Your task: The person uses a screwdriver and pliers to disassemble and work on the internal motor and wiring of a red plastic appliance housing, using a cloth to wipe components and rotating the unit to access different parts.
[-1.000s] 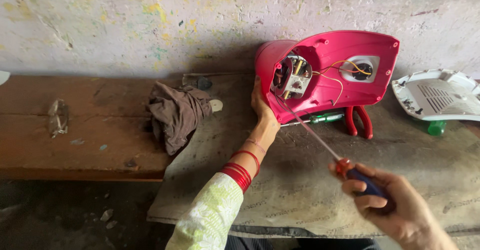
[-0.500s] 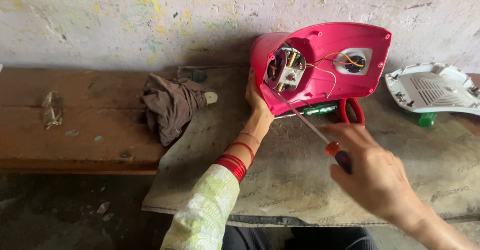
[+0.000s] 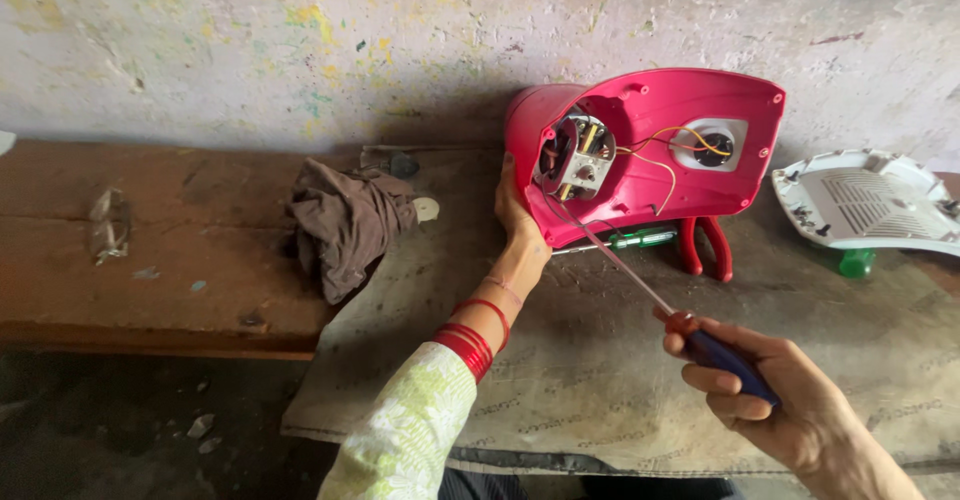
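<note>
A pink plastic appliance housing (image 3: 690, 105) stands on its side on the bench, its open underside showing a motor (image 3: 578, 157) and coloured wires (image 3: 668, 150). My left hand (image 3: 517, 220) grips the housing's left edge and steadies it. My right hand (image 3: 775, 405) holds a long screwdriver (image 3: 650, 295) with a red and blue handle. Its thin shaft reaches up-left toward the motor, and the tip lies at the housing's lower left rim.
A crumpled brown rag (image 3: 345, 220) lies left of the housing. Red-handled pliers (image 3: 705, 248) and a green-handled screwdriver (image 3: 640, 240) sit under it. A white vented cover (image 3: 865, 203) rests at the right. Grey sacking (image 3: 600, 370) covers the wooden bench (image 3: 150, 260).
My right hand has drawn back down and to the right with the screwdriver after moving in close to the housing. My left hand keeps its hold on the housing.
</note>
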